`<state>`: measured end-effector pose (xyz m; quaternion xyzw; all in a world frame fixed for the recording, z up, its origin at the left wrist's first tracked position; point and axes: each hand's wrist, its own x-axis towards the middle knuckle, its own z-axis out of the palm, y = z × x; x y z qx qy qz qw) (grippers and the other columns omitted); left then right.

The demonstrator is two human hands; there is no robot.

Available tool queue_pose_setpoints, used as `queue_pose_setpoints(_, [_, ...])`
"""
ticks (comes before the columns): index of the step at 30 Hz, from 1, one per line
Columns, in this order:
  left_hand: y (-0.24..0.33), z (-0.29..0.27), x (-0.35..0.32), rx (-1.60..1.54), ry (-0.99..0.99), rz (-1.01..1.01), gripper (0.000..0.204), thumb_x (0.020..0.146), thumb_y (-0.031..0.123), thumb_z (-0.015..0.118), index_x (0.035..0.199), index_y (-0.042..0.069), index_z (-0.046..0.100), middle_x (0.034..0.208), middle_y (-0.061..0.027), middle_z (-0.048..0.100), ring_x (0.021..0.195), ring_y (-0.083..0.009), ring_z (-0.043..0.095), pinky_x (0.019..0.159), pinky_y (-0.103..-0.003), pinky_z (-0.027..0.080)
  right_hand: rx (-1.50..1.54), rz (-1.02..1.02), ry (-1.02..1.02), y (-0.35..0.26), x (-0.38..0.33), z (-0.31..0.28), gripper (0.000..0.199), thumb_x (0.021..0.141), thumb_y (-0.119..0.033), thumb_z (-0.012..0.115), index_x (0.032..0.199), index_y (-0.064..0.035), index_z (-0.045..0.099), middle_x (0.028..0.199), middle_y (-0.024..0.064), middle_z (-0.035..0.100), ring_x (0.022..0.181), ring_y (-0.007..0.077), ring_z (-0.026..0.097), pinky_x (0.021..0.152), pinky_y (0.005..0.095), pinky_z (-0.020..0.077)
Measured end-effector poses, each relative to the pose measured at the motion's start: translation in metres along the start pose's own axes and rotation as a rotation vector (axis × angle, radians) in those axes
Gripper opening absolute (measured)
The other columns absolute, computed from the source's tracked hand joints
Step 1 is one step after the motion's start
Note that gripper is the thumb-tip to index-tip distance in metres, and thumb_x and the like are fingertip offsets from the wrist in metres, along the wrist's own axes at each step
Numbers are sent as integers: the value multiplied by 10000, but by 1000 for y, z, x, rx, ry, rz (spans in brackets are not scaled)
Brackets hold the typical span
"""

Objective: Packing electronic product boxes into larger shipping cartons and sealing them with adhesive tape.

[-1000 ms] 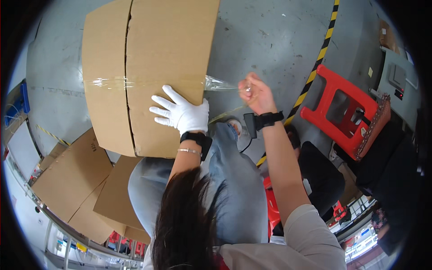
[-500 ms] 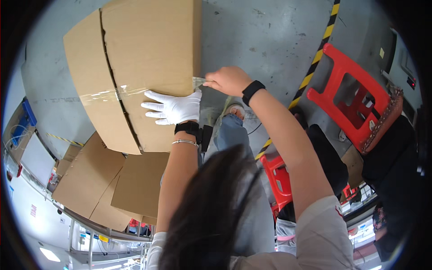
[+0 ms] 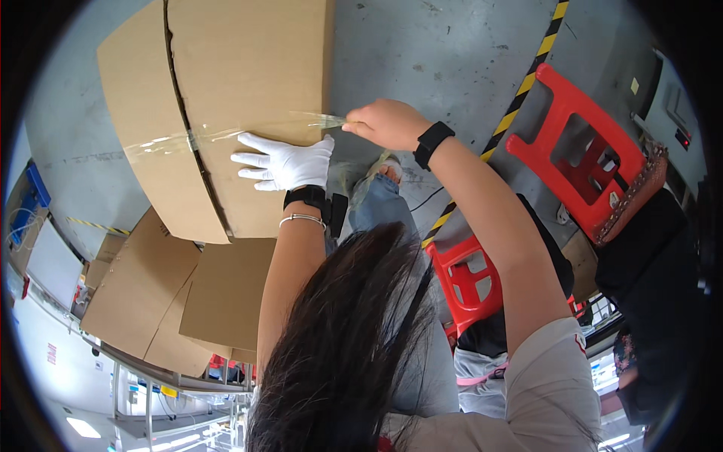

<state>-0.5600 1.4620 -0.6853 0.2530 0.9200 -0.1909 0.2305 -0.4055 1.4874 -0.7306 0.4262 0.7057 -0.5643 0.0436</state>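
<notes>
A large brown cardboard box fills the upper left, its flaps meeting along a dark seam. Clear packing tape runs across that seam towards the box's right edge. My left hand, in a white glove, lies spread on the box just below the tape. Past the right edge, my bare right hand pinches the free end of the tape between thumb and fingers. The strip between that hand and the box is stretched taut.
Another opened cardboard box stands at the lower left by a metal rack. Red plastic stools are on the right, near a seated person in black. Yellow-and-black floor tape crosses the grey floor. Long dark hair hides part of the lower middle.
My right hand has drawn slightly upward with the tape end, and more of the strip near the box edge looks lifted. My left hand stays spread on the box. The view has shifted a little.
</notes>
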Motion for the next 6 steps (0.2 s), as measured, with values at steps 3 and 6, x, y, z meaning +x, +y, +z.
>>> queue_pose_setpoints(3, [0, -4, -2, 10, -35, 0, 1390, 546, 423, 859, 1509, 92, -87, 1554, -282, -43, 1436, -485, -11, 1154, -561, 92, 45, -16, 9, 1, -2, -3, 349, 966, -383, 481, 864, -84, 630, 709, 170, 615, 688, 366, 596, 633, 459, 463])
queue_pose_setpoints(6, [0, -5, 1, 52, -82, -20, 1380, 564, 430, 854, 1511, 105, -96, 1554, -281, -46, 1444, -468, -18, 1157, -560, 83, 126, 10, -16, -3, -8, -2, 360, 960, -399, 495, 940, -79, 660, 735, 178, 621, 715, 368, 606, 657, 461, 467])
